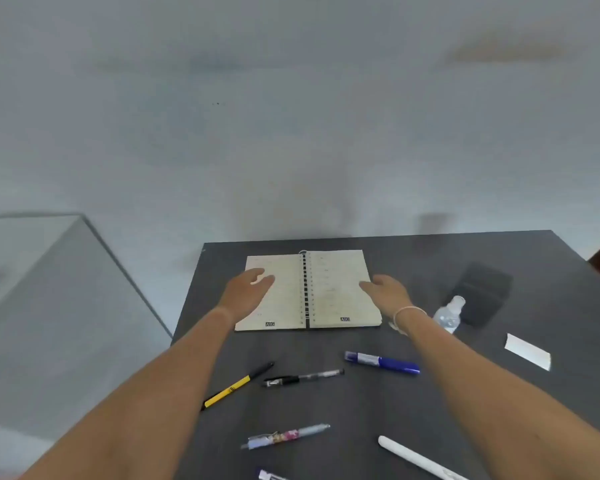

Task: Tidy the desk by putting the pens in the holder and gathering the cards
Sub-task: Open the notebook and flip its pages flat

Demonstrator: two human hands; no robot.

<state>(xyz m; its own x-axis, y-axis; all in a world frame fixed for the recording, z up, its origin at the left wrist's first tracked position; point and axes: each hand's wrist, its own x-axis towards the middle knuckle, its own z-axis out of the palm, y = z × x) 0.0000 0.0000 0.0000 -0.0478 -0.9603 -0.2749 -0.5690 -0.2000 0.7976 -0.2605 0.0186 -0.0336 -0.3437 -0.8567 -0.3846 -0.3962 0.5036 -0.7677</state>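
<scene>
Several pens lie loose on the dark desk (551, 306): a yellow-and-black pen (238, 385), a clear black-capped pen (302, 377), a blue marker (381, 362), a floral pen (285, 436), a white pen (418, 457) and part of another pen (269, 475) at the bottom edge. A white card (527, 351) lies at the right. The black pen holder (482, 299) stands at the back right. My left hand (246, 292) hovers open over the left page of an open spiral notebook (329, 292). My right hand (387, 292) is open at its right page edge.
A small clear bottle (449, 315) stands beside the holder, just right of my right wrist. A grey glass-topped surface (32, 271) sits to the left of the desk. A pale wall is behind the desk.
</scene>
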